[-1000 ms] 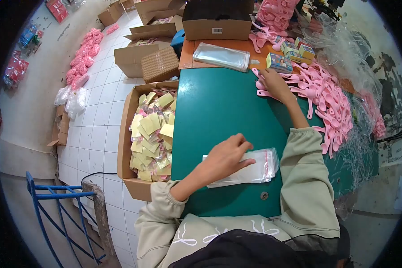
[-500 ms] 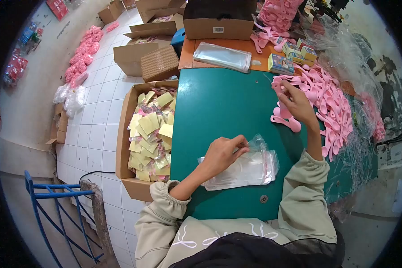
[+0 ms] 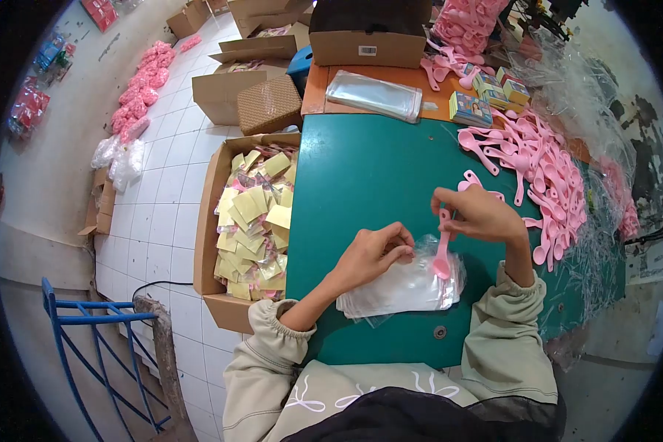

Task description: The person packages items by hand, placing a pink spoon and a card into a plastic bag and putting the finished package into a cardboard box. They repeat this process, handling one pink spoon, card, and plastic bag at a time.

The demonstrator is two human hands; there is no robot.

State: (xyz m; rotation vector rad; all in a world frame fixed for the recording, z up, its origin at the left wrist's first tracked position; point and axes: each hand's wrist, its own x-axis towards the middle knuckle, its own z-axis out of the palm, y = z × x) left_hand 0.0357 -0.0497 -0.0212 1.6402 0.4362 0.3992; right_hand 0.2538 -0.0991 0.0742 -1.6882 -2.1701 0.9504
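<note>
- Green tabletop point(image 3: 376, 169), smooth w/ a slight sheen, meets an orange surface point(image 3: 317, 88) at the far end; pale floor tiles point(image 3: 162, 214) at L.
- Pink spoon point(image 3: 441, 261) hangs from R hand point(image 3: 482, 214), handle pinched betw. thumb & fingers, bowl down over the R end of the clear bags point(image 3: 398, 291). Its long axis runs roughly near-far, across the bags' L-R length.
- L hand point(image 3: 368, 258) is narrow, thumb & fingertips close together by the raised film point(image 3: 424, 244) — can't tell if they grip it. Film sits betw. that hand & the spoon; spoon bowl is just beside it.
- R hand is the nearer one to the loose spoons point(image 3: 471, 178) & the big spoon pile point(image 3: 556, 169): glossy, hard-looking plastic, rounded bowls, holes in some handle ends.
- Bags: thin, slippery-looking, crinkled at the R end, stacked unevenly.
- Cardboard box point(image 3: 208, 214) at L, matte brown — full of flat packets w/ pale yellow squares.
</note>
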